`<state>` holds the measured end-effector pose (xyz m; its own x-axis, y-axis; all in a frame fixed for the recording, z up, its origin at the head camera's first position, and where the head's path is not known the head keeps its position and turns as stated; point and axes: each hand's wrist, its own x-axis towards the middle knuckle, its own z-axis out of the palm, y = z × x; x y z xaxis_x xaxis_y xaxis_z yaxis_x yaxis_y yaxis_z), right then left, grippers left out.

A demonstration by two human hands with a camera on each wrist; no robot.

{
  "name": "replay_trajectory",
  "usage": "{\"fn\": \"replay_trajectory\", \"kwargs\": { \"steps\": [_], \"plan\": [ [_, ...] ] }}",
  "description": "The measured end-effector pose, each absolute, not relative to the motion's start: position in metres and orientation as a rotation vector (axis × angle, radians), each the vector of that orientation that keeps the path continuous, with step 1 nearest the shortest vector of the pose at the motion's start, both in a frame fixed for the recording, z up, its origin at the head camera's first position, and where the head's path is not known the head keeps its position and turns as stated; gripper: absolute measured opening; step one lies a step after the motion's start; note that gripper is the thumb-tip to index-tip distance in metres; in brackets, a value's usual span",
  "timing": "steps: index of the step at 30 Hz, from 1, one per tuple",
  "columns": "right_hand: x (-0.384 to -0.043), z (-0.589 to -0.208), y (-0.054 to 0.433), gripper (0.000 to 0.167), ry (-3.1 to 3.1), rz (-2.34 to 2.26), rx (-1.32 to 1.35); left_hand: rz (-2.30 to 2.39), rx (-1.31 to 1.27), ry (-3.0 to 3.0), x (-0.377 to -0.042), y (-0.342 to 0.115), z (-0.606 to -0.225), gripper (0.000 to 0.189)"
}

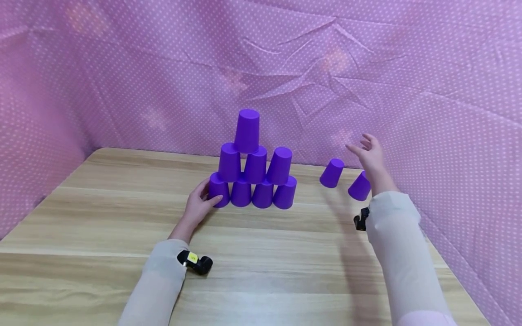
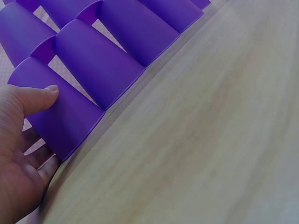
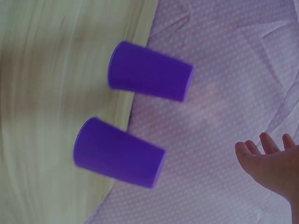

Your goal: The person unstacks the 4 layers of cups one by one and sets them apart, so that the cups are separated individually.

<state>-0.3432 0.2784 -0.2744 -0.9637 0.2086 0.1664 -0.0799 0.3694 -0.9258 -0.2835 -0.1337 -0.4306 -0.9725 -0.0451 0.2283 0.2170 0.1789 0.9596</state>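
Purple cups stand upside down in a stepped stack: several in the bottom row, three in the middle row, and a single top cup over the middle row's left pair. My left hand holds the leftmost bottom cup, thumb across its front and the other fingers around its far left side. To the right, two separate purple cups stand upside down on the table. Above and behind them my right hand hangs in the air, fingers loosely bent, touching nothing.
The wooden table ends just behind the cups, where a pink dotted cloth hangs as a backdrop and along both sides. Each sleeve carries a small black camera, the left camera marked with a yellow label.
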Motion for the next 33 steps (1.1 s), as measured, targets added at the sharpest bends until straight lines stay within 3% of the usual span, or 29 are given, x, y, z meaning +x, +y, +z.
{"fn": "replay_trajectory", "kwargs": {
  "steps": [15, 33],
  "plan": [
    [-0.340, -0.260, 0.225, 0.071, -2.375, 1.734, 0.252, -1.874, -0.164, -2.249, -0.280, -0.132, -0.431, 0.060],
    [-0.337, -0.251, 0.170, 0.066, -2.400, 1.762, 0.428, -1.890, -0.171, -2.234, -0.280, -0.131, -0.430, 0.061]
  ]
}}
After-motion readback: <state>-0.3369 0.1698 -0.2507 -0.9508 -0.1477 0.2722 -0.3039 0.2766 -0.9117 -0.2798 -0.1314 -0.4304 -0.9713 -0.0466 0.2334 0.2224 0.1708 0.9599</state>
